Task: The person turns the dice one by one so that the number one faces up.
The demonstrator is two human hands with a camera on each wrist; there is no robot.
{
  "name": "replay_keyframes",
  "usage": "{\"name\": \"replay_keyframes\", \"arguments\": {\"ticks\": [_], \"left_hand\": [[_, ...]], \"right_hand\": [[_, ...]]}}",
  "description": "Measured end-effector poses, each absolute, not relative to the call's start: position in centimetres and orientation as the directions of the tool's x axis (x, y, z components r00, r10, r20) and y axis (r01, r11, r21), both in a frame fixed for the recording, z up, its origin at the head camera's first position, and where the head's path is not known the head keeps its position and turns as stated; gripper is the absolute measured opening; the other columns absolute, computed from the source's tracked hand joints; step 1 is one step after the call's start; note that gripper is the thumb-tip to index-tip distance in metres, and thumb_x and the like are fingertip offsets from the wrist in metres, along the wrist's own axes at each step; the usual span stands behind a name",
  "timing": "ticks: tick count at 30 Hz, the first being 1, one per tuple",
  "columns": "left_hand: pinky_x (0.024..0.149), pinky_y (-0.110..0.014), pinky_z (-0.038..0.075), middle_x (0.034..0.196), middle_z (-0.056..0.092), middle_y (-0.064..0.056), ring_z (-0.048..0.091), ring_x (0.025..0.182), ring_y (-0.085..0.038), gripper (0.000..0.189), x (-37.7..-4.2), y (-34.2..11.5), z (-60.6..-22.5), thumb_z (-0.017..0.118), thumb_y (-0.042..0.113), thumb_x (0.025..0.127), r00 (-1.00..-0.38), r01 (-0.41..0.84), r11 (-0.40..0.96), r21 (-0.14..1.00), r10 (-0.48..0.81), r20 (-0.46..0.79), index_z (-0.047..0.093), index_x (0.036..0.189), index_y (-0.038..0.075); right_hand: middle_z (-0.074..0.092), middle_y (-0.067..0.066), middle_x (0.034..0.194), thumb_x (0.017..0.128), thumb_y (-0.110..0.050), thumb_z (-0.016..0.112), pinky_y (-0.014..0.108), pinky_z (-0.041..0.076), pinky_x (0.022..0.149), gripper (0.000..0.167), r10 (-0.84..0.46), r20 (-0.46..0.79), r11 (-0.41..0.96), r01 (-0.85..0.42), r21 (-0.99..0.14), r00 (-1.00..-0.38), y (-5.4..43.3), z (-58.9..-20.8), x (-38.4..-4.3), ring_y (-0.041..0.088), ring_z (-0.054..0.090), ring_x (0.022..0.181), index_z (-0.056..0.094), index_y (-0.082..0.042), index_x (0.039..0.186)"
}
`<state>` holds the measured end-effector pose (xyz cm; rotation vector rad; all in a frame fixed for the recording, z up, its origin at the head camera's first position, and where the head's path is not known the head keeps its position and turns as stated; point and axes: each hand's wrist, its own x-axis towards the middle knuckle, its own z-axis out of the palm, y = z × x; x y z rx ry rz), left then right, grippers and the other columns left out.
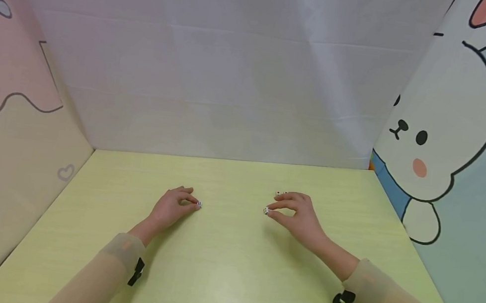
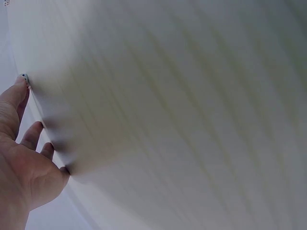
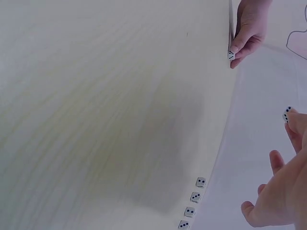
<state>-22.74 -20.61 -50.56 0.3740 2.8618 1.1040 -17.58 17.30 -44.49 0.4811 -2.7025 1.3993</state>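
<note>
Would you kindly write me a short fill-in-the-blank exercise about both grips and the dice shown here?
The left grip and right grip each hold exactly ____ die.
The right wrist view shows a row of ____ dice on the table.
That row lies nearer the ____ grip.

Missing words: one; four; right.

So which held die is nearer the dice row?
The die that the right hand pinches; the other die, in the left hand, is farther from the dice row.

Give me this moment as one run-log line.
left hand: pinches one die | right hand: pinches another die | row of dice: on table, partly hidden in head view
</note>
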Motion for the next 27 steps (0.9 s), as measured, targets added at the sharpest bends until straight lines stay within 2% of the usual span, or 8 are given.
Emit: {"name": "replay_keyframes", "arguments": {"ticks": [8,13,17,20,27], "left_hand": [[0.120,-0.063,0.019,0.149,0.053,-0.017,0.032,0.148,-0.042,0.017,-22.7,-20.6,-50.5,0.076,0.029,0.095,-0.969,0.209,0.716,0.666,0.245,0.040,0.081,0.104,0.015],[0.120,-0.063,0.019,0.149,0.053,-0.018,0.033,0.148,-0.042,0.018,-22.8,-20.6,-50.5,0.076,0.029,0.095,-0.968,0.210,0.716,0.665,0.246,0.041,0.080,0.105,0.015],[0.120,-0.063,0.020,0.150,0.053,-0.018,0.032,0.148,-0.042,0.018,-22.8,-20.6,-50.5,0.076,0.028,0.095,-0.969,0.205,0.715,0.669,0.245,0.035,0.081,0.106,0.014],[0.120,-0.063,0.021,0.150,0.052,-0.017,0.031,0.148,-0.042,0.018,-22.8,-20.6,-50.5,0.076,0.028,0.095,-0.970,0.200,0.714,0.671,0.243,0.031,0.080,0.106,0.014],[0.120,-0.062,0.020,0.151,0.052,-0.017,0.031,0.149,-0.041,0.018,-22.8,-20.6,-50.5,0.075,0.029,0.095,-0.970,0.196,0.719,0.667,0.240,0.026,0.080,0.106,0.015]], "right_hand": [[0.069,0.004,0.126,0.088,-0.025,0.083,0.054,0.020,0.118,0.019,-0.222,0.196,0.491,-0.283,-0.824,-0.955,17.1,-44.5,-17.8,0.029,0.051,0.129,0.082,-0.017,0.105],[0.071,0.011,0.121,0.088,-0.022,0.083,0.054,0.031,0.114,0.018,-0.199,0.176,0.512,-0.256,-0.820,-0.964,17.2,-45.4,-18.1,0.030,0.059,0.122,0.083,-0.013,0.104],[0.069,0.015,0.125,0.088,-0.023,0.083,0.056,0.030,0.113,0.017,-0.180,0.122,0.579,-0.205,-0.789,-0.976,17.3,-46.6,-18.1,0.034,0.054,0.125,0.083,-0.014,0.102],[0.069,0.012,0.126,0.087,-0.026,0.083,0.056,0.027,0.112,0.014,-0.169,0.092,0.649,-0.181,-0.739,-0.981,17.2,-47.4,-18.0,0.038,0.046,0.129,0.084,-0.018,0.099],[0.064,0.005,0.128,0.087,-0.032,0.084,0.060,0.029,0.110,0.009,-0.154,0.073,0.763,-0.165,-0.624,-0.985,16.9,-49.0,-17.8,0.041,0.034,0.136,0.083,-0.028,0.094]]}}
